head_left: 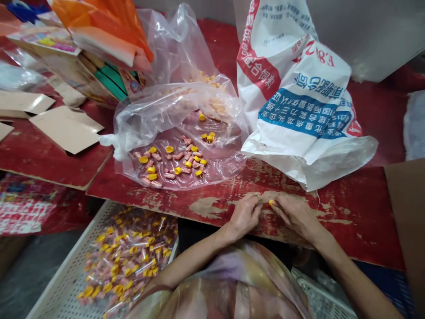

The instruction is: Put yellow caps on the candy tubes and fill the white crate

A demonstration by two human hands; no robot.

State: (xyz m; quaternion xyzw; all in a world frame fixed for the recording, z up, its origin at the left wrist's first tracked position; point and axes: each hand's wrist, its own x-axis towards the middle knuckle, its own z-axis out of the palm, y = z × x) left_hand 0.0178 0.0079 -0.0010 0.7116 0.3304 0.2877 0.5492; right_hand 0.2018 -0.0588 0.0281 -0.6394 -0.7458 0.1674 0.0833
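My left hand (245, 215) and my right hand (296, 214) meet at the near edge of the worn red table (358, 208). Between their fingertips is a small yellow-capped piece (271, 203); the right fingers pinch it and the left fingertips touch it. Its body is mostly hidden by the fingers. Farther back on the table lies an open clear plastic bag (175, 115) with several loose yellow caps and pink pieces (172, 161) spread on it.
A large white woven sack (299, 97) with red and blue print stands right of the clear bag. A white perforated tray (66, 274) at lower left holds several packed clear sleeves (129, 257). Cardboard sheets (66, 128) and stacked packs with an orange bag (106, 26) lie at the left.
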